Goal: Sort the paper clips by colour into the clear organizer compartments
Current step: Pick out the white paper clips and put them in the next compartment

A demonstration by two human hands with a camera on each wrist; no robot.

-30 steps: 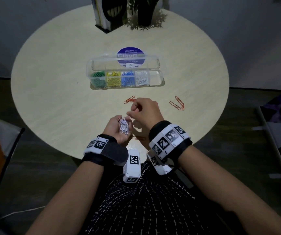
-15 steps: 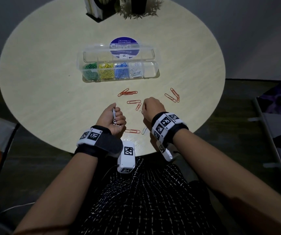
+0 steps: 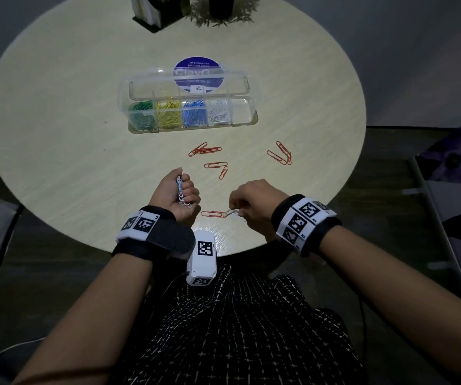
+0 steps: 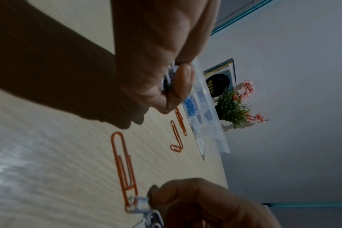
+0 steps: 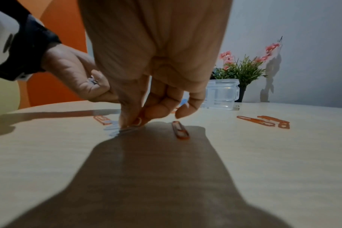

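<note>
— Beyond both hands, what sits on the tabletop?
— Well past the fingers, the clear organizer, lid open, with green, yellow, blue and white clips in separate compartments.
— And nearer?
— Orange paper clips lie scattered between organizer and hands.
— The hands?
— The left hand is curled round a bunch of white clips; the right hand pinches a white clip against the tabletop, touching an orange one.
</note>
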